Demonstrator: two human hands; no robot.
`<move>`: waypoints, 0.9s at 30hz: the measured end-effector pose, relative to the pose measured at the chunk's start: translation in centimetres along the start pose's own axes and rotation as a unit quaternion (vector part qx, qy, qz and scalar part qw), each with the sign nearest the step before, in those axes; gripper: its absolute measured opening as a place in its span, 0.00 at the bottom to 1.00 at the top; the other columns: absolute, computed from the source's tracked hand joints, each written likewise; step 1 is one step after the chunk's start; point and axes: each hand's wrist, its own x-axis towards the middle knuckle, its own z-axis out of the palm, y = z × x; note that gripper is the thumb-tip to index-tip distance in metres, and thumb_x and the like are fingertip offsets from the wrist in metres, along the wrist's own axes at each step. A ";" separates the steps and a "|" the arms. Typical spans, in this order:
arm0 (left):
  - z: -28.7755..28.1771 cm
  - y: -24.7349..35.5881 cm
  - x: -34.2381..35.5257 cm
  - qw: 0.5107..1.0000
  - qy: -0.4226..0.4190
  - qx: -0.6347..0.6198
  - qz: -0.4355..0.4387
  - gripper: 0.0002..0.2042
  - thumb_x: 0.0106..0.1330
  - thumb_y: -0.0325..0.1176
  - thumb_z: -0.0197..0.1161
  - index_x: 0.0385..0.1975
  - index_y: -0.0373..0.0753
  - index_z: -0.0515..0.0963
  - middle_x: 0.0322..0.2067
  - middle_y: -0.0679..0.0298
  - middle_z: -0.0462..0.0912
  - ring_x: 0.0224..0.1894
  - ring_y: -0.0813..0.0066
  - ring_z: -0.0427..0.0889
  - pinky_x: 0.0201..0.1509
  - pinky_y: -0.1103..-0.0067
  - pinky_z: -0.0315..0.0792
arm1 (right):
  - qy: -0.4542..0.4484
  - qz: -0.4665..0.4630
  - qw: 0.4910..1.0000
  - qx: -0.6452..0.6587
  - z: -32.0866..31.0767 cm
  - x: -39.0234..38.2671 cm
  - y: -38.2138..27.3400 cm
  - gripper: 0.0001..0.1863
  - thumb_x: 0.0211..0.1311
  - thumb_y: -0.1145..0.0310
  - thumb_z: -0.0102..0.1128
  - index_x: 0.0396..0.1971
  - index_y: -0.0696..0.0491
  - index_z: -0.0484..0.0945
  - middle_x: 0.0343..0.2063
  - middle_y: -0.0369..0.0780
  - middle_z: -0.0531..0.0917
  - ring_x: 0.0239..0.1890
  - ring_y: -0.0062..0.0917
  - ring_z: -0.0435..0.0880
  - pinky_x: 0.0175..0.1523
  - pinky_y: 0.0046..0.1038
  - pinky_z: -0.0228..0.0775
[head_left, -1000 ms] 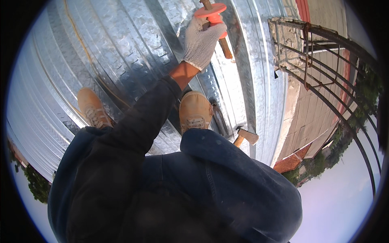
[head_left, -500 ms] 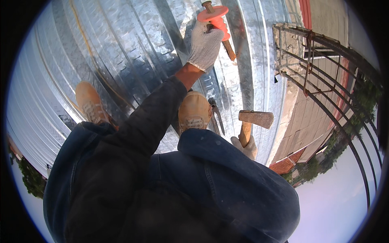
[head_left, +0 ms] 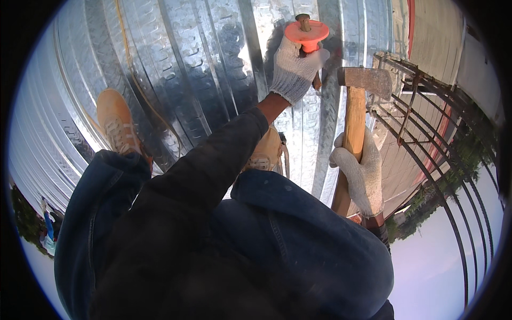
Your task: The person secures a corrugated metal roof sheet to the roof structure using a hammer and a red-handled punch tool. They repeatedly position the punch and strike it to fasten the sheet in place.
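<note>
My gloved left hand [head_left: 296, 72] is closed around a cold chisel [head_left: 303, 22] with a round orange-red hand guard [head_left: 306, 33]. The chisel's struck end points up and its lower end shows beneath my fist, close to the ribbed metal sheet [head_left: 224, 69]. My right hand [head_left: 362, 173], also in a pale knitted glove, grips the wooden handle of an axe [head_left: 354, 122]. Its rusty head [head_left: 368, 81] is raised to the right of the chisel, apart from it. Part of the handle is hidden behind my knee.
My tan shoes [head_left: 117, 120] stand on the sheet; a metal tool [head_left: 284, 154], partly hidden, lies beside the right one. Bent steel reinforcing bars [head_left: 442, 176] jut out at the right beside a wall. A yellowish cord [head_left: 128, 58] runs across the sheet on the left.
My right hand has come up from beside my knee, lifting the axe higher. My left hand and the chisel have shifted right and slightly down in view, and the chisel looks more upright.
</note>
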 end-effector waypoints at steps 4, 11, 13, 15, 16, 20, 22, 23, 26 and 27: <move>-1.3 0.2 -0.2 0.999 0.002 -0.013 -0.051 0.28 0.71 0.32 0.78 0.68 0.35 0.77 0.49 0.64 0.89 0.48 0.79 0.86 0.56 0.77 0.82 | -0.115 0.032 0.993 0.018 -1.3 1.9 -7.0 0.40 0.77 0.69 0.66 0.85 0.58 0.63 0.41 0.41 0.85 0.32 0.20 0.88 0.35 0.24 0.83; -0.8 -0.7 -0.1 0.996 -0.007 -0.030 -0.081 0.27 0.72 0.32 0.75 0.68 0.32 0.75 0.46 0.61 0.89 0.36 0.76 0.89 0.41 0.77 0.82 | 0.010 -0.361 0.862 -0.356 -0.7 7.3 -16.5 0.43 0.77 0.55 0.72 0.86 0.47 0.64 0.68 0.52 0.85 0.57 0.33 0.94 0.59 0.38 0.90; -1.3 -0.8 -0.3 0.996 -0.009 -0.025 -0.084 0.25 0.73 0.32 0.74 0.66 0.31 0.77 0.43 0.61 0.89 0.32 0.78 0.89 0.36 0.78 0.83 | 0.010 -0.395 0.816 -0.421 -0.4 8.9 -19.7 0.42 0.80 0.62 0.70 0.87 0.47 0.62 0.75 0.48 0.80 0.64 0.34 0.90 0.66 0.38 0.87; -1.2 -0.6 -0.2 0.997 -0.003 -0.024 -0.074 0.26 0.71 0.34 0.76 0.66 0.32 0.78 0.45 0.60 0.90 0.36 0.76 0.90 0.43 0.76 0.84 | -0.012 -0.375 0.788 -0.488 -0.2 9.9 -21.3 0.42 0.80 0.66 0.69 0.87 0.45 0.61 0.76 0.47 0.80 0.69 0.39 0.88 0.71 0.41 0.83; -1.7 -0.7 -0.3 0.998 0.009 0.001 -0.068 0.27 0.71 0.36 0.77 0.66 0.33 0.78 0.45 0.60 0.90 0.39 0.75 0.90 0.46 0.75 0.84 | -0.049 -0.336 0.789 -0.512 -0.6 11.1 -20.6 0.42 0.79 0.67 0.70 0.87 0.44 0.61 0.75 0.48 0.81 0.70 0.41 0.87 0.72 0.42 0.82; -1.1 0.7 -0.2 0.996 0.009 0.048 -0.071 0.31 0.68 0.45 0.79 0.67 0.36 0.78 0.49 0.59 0.90 0.49 0.69 0.90 0.60 0.71 0.82 | -0.101 -0.309 0.733 -0.598 -2.7 11.9 -21.1 0.39 0.79 0.69 0.67 0.85 0.42 0.65 0.63 0.51 0.88 0.64 0.47 0.90 0.65 0.45 0.85; -1.7 0.7 -0.1 0.995 0.007 0.035 -0.095 0.33 0.68 0.47 0.79 0.68 0.36 0.78 0.51 0.58 0.90 0.53 0.68 0.90 0.63 0.70 0.81 | -0.061 -0.341 0.754 -0.558 -1.6 12.0 -22.3 0.36 0.80 0.68 0.66 0.84 0.43 0.68 0.61 0.52 0.89 0.60 0.46 0.93 0.62 0.44 0.87; -1.7 1.2 0.0 0.994 -0.002 0.023 -0.103 0.33 0.68 0.48 0.79 0.68 0.36 0.78 0.52 0.58 0.90 0.53 0.69 0.90 0.64 0.70 0.81 | -0.027 -0.329 0.779 -0.532 -0.7 11.4 -23.7 0.35 0.80 0.68 0.67 0.84 0.43 0.69 0.63 0.51 0.88 0.61 0.45 0.92 0.64 0.44 0.86; -1.8 1.6 -0.2 0.992 -0.022 0.031 -0.122 0.33 0.68 0.47 0.79 0.68 0.36 0.78 0.53 0.59 0.90 0.54 0.70 0.89 0.64 0.71 0.81 | 0.007 -0.374 0.771 -0.516 -1.1 12.1 -24.0 0.35 0.81 0.67 0.67 0.83 0.43 0.69 0.64 0.52 0.88 0.62 0.47 0.92 0.65 0.45 0.87; -1.7 1.7 -0.1 0.991 -0.029 0.038 -0.125 0.33 0.68 0.47 0.79 0.68 0.36 0.78 0.54 0.59 0.90 0.54 0.70 0.89 0.64 0.71 0.81 | 0.012 -0.412 0.743 -0.528 -1.5 12.5 -23.3 0.34 0.81 0.66 0.67 0.83 0.43 0.70 0.62 0.53 0.89 0.62 0.48 0.92 0.63 0.45 0.88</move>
